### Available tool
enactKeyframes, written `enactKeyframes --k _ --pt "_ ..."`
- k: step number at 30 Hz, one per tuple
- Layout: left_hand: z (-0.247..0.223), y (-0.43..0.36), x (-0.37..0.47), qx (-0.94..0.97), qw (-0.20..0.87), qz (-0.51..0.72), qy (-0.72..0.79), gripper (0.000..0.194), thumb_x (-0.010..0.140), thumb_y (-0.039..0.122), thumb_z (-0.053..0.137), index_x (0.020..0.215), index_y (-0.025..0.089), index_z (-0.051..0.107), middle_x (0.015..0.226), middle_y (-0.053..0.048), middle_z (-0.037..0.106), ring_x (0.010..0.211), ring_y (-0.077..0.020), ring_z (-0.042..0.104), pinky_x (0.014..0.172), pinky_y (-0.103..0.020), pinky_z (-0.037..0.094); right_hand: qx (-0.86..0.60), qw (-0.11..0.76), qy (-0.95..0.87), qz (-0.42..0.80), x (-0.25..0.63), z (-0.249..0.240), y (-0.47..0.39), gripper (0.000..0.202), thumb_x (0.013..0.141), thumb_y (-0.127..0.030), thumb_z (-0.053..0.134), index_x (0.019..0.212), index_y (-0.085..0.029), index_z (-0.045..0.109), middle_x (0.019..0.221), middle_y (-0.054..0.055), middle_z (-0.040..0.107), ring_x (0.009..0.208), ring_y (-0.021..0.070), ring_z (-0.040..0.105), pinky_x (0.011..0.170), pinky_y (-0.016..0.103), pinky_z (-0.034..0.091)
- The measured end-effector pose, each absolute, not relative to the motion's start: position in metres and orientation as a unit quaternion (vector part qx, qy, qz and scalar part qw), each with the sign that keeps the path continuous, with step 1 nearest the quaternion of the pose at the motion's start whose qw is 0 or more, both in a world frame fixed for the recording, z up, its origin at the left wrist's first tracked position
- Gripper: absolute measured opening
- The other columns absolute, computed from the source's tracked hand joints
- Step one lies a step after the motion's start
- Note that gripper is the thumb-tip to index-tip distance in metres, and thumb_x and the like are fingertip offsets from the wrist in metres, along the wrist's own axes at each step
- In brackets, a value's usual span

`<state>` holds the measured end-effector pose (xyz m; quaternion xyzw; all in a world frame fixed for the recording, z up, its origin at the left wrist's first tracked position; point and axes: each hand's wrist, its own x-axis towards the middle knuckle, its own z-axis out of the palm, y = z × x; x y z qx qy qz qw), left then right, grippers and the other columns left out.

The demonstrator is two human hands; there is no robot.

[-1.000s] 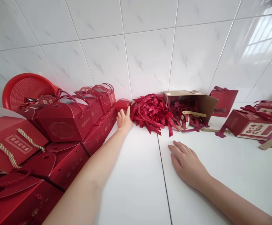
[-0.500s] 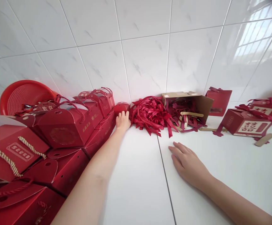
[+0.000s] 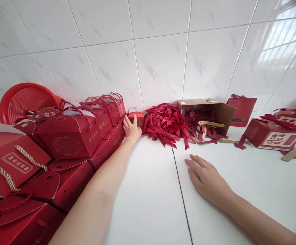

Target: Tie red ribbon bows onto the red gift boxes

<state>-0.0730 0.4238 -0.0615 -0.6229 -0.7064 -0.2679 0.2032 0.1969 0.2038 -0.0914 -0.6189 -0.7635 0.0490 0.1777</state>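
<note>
My left hand (image 3: pixel 132 129) reaches far forward, its fingers apart and touching the front of a small red box (image 3: pixel 138 116) by the wall. That box stands between the row of red gift boxes (image 3: pixel 63 136) and a heap of red ribbons (image 3: pixel 164 124). Flat on the white table (image 3: pixel 150 190) rests my right hand (image 3: pixel 206 175), fingers spread a little and holding nothing. Beyond it, an open cardboard box (image 3: pixel 223 115) lies on its side with dark red ribbons and tan strips inside.
A red plastic basket (image 3: pixel 27 98) sits at the back left. On the right are a red bag (image 3: pixel 242 107), a box with a white label (image 3: pixel 272 134) and a loose tan strip (image 3: pixel 293 154). A tiled wall (image 3: pixel 160 68) closes off the back.
My left hand's fingers have opened and shifted on the small box, which now shows a raised pale flap. My right hand stays in place. The view has shifted slightly.
</note>
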Motion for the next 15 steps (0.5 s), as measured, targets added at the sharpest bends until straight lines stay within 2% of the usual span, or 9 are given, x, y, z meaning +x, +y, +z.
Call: enactKeyframes --k 4,7,11,15 --pt "-0.0642 0.4245 -0.0678 -0.638 0.182 -0.270 -0.698 0.073 0.081 0.028 0.053 0.143 0.034 0.015 0.151 -0.011 -0.005 0.134 -0.0397 0.017 0.096 -0.051 0.035 -0.616 0.191 -0.763 0.045 0.1975 -0.0922 0.2043 0.043 0.090 -0.029 0.032 0.126 -0.018 0.053 0.139 0.009 0.044 0.130 0.0259 0.036 0.105 0.045 0.035" --pt "-0.0647 0.4247 -0.0682 -0.661 0.165 -0.256 -0.685 0.069 0.083 0.025 0.050 0.141 0.042 0.017 0.152 -0.004 -0.016 0.136 -0.0400 0.013 0.095 -0.052 0.036 -0.614 0.195 -0.763 0.042 0.1981 -0.0932 0.2045 0.043 0.090 -0.029 0.032 0.125 -0.018 0.054 0.138 0.009 0.045 0.130 0.0258 0.036 0.105 0.045 0.036" --pt "-0.0654 0.4267 -0.0711 -0.686 0.154 -0.236 -0.671 0.065 0.083 0.020 0.048 0.137 0.048 0.025 0.152 0.004 -0.019 0.136 -0.0427 0.002 0.097 -0.061 0.029 -0.613 0.198 -0.764 0.043 0.1985 -0.0945 0.2046 0.043 0.090 -0.029 0.032 0.125 -0.019 0.054 0.138 0.008 0.045 0.130 0.0259 0.036 0.104 0.045 0.036" --pt "-0.0668 0.4276 -0.0712 -0.693 0.159 -0.222 -0.667 0.077 0.078 0.011 0.052 0.139 0.045 0.020 0.153 -0.001 -0.016 0.136 -0.0444 -0.003 0.099 -0.064 0.025 -0.613 0.206 -0.762 0.048 0.1985 -0.0950 0.2049 0.042 0.089 -0.029 0.033 0.124 -0.022 0.055 0.137 0.008 0.045 0.130 0.0255 0.037 0.104 0.045 0.036"
